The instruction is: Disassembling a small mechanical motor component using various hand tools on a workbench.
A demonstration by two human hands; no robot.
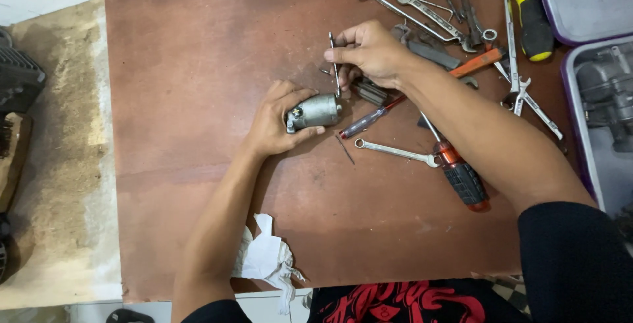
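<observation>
One grey metal cylinder (315, 111) lies on its side near the middle of the brown counter (178, 66). The left hand (277, 122) is closed around it, with the thumb on the near side and the fingers over the far side. At about 1 o'clock from the cylinder, the right hand (369, 51) pinches one thin metal rod (334, 62) between thumb and fingers; the rod stands almost straight and its lower end is touching or just beside the right end of the cylinder.

At 4 o'clock from the cylinder lie one small wrench (395, 151) and one small dark pin (344, 149). One thin screwdriver with a clear red handle (369, 120) lies at 3 o'clock, partly under the right wrist. One bigger screwdriver with a black and orange handle (461, 178) lies at 4 o'clock, farther out.

At 1 to 2 o'clock, near the far right corner of the counter, there is a heap of wrenches (435, 16); I cannot count them exactly. One tool with a yellow and black handle (533, 20) lies beside them. Two trays with purple rims (580, 0) are at the right edge. One crumpled white rag (267, 257) lies at 7 o'clock, on the near edge of the counter.
</observation>
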